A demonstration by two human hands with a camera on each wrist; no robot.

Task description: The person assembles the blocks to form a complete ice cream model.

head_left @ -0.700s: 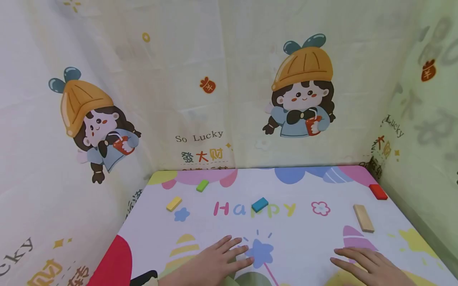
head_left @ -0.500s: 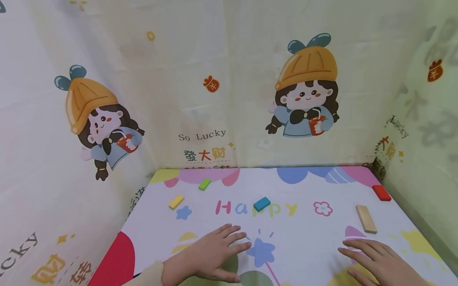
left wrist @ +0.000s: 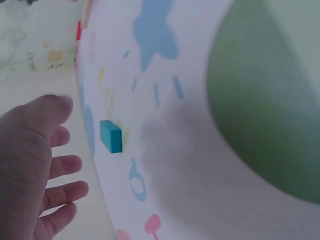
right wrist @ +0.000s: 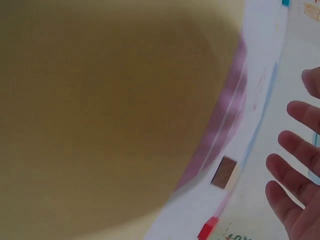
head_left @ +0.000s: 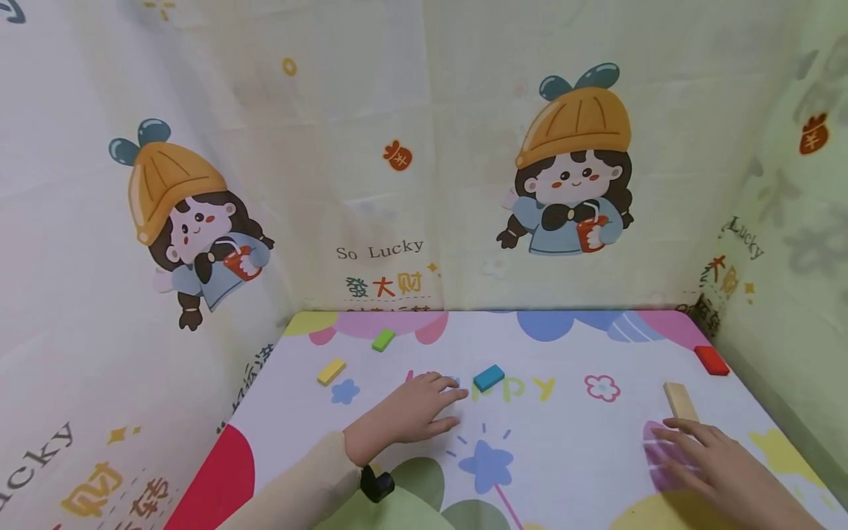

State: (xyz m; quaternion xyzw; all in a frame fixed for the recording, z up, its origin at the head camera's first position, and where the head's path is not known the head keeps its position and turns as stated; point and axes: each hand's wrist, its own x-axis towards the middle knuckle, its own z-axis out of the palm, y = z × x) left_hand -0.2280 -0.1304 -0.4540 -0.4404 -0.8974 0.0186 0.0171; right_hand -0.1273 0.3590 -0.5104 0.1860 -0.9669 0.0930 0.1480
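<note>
My left hand (head_left: 417, 408) hovers over the table with fingers spread loosely, its fingertips just left of a blue block (head_left: 489, 377). In the left wrist view the same blue block (left wrist: 111, 136) lies apart from the fingers. Lower right in the head view, my right hand (head_left: 722, 464) reaches toward a plain wooden block (head_left: 680, 401), whose near end it hides. The right wrist view shows the fingers (right wrist: 295, 150) held apart with nothing between them, and the wooden block (right wrist: 224, 172) separate from them.
A yellow block (head_left: 331, 372) and a green block (head_left: 383, 339) lie at the back left of the printed table mat (head_left: 563, 442). A red block (head_left: 712, 361) sits by the right edge. Patterned cloth walls (head_left: 464, 184) enclose the back and sides.
My left hand has moved forward and now nears the blue block. My right hand has shifted right and slightly forward, close to the wooden block. The blocks stay where they were.
</note>
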